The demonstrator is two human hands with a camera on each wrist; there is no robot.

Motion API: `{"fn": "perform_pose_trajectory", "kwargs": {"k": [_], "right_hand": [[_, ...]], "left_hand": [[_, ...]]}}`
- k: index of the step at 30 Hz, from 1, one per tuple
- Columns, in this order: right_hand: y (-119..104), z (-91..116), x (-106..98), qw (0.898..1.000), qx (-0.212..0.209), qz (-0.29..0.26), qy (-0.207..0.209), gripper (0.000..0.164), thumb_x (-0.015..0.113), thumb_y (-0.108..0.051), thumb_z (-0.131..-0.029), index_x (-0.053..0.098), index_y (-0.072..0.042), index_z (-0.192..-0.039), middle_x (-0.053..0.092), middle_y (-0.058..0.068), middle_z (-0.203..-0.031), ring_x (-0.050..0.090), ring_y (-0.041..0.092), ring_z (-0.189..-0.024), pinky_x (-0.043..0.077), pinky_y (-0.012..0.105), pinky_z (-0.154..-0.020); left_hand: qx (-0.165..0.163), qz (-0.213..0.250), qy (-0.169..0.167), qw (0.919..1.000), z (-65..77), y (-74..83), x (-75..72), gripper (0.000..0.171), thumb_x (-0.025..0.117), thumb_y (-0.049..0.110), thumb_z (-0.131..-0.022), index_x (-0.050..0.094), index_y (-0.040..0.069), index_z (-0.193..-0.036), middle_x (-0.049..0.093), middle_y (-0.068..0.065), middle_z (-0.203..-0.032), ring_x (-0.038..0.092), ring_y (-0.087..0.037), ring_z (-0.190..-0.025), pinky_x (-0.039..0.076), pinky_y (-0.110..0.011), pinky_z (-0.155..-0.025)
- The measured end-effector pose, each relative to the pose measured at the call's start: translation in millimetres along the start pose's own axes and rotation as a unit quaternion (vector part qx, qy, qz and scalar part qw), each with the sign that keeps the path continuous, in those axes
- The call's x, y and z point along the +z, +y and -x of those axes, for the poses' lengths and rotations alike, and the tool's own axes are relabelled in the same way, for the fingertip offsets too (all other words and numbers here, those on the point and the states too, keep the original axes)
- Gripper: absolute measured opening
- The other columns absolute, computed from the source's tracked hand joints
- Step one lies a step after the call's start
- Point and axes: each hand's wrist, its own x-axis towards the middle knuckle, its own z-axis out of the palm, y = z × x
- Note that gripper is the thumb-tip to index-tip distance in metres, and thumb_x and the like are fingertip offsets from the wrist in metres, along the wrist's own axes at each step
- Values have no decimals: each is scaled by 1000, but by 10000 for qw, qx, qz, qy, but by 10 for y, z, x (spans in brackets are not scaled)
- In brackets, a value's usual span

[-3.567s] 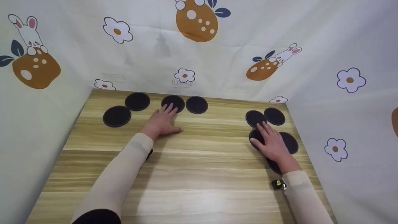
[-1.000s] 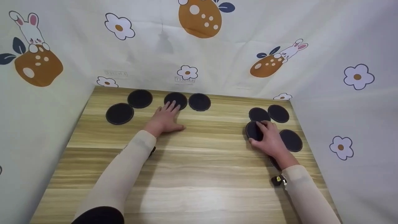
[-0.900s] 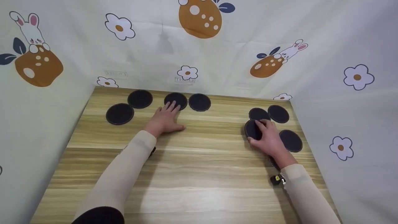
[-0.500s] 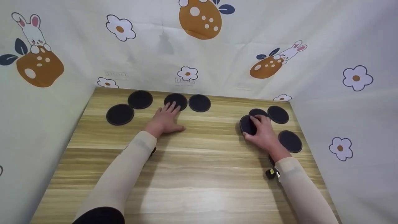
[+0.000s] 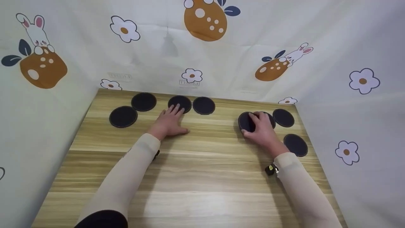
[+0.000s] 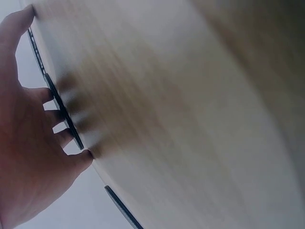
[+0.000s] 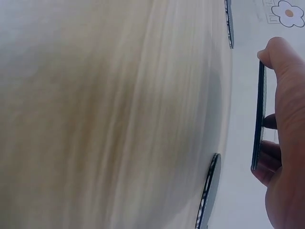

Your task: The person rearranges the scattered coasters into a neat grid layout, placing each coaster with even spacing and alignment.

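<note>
My right hand (image 5: 262, 129) pinches a black round coaster (image 5: 245, 121) by its rim, thumb on the near side. In the right wrist view that held coaster (image 7: 259, 119) is raised off the tabletop, seen edge-on. Another black coaster (image 5: 271, 119) lies partly hidden behind the right hand. My left hand (image 5: 167, 123) rests at the back of the table, its fingers spread over a second black coaster (image 5: 175, 100). The left wrist view shows these fingertips at that coaster (image 6: 62, 107), the thumb stretched apart. Just right of it lies a matching coaster (image 5: 204, 105).
Two black coasters (image 5: 123, 117) lie at the back left of the wooden table (image 5: 196, 177). Near the right edge are a coaster (image 5: 283, 117) and, closer in, one more coaster (image 5: 295, 145). Patterned cloth (image 5: 221, 76) walls the back and both sides.
My right hand has gone from lying spread over the right-hand coasters to gripping one, lifting it and carrying it left and back. The left hand stays in place.
</note>
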Motion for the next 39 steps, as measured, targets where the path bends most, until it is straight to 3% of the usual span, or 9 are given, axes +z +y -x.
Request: {"fn": "perform_pose_trajectory", "kwargs": {"k": [22,39], "right_hand": [[-105,-551,170,9993,228,-170,-239,91,80,-52,-93,51,-1,-164,44,26,-159,43,46,-146,38,61,-121],[-323,-891,206,9992,263,-280,-49,92,81,-52,-91,53,0,-162,45,22,-157,40,39,-145,41,53,-121]], "left_hand": [[5,-35,64,10000,17,-56,47,111,68,71,-97,24,8,-177,12,-19,-184,10,-45,-169,16,-68,-132],[-3,-71,62,10000,-7,-8,19,112,68,74,-96,23,10,-177,9,-17,-185,8,-44,-169,15,-67,-133]]}}
